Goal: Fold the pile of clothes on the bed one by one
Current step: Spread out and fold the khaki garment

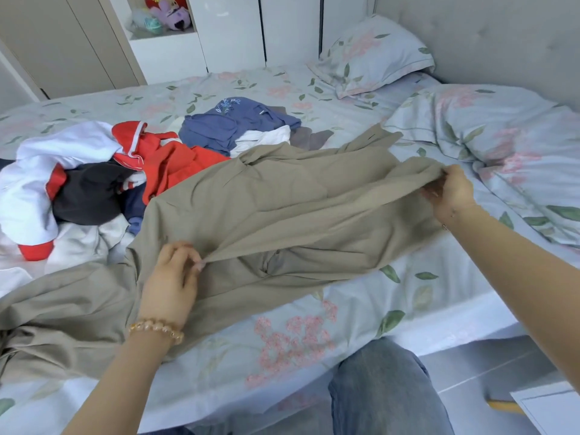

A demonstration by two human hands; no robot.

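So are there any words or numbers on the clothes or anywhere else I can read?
None can be read.
The blue top has a pale leafy print, not letters, and a small white mark too tiny to read.
The khaki garment held by the left hand and right hand shows no label.

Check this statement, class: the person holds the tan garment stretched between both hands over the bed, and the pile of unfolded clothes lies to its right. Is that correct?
Not quite. The head view shows the pile of unfolded clothes lying to the left of the tan garment, not its right. The rest stands: the left hand and the right hand hold it stretched over the bed.
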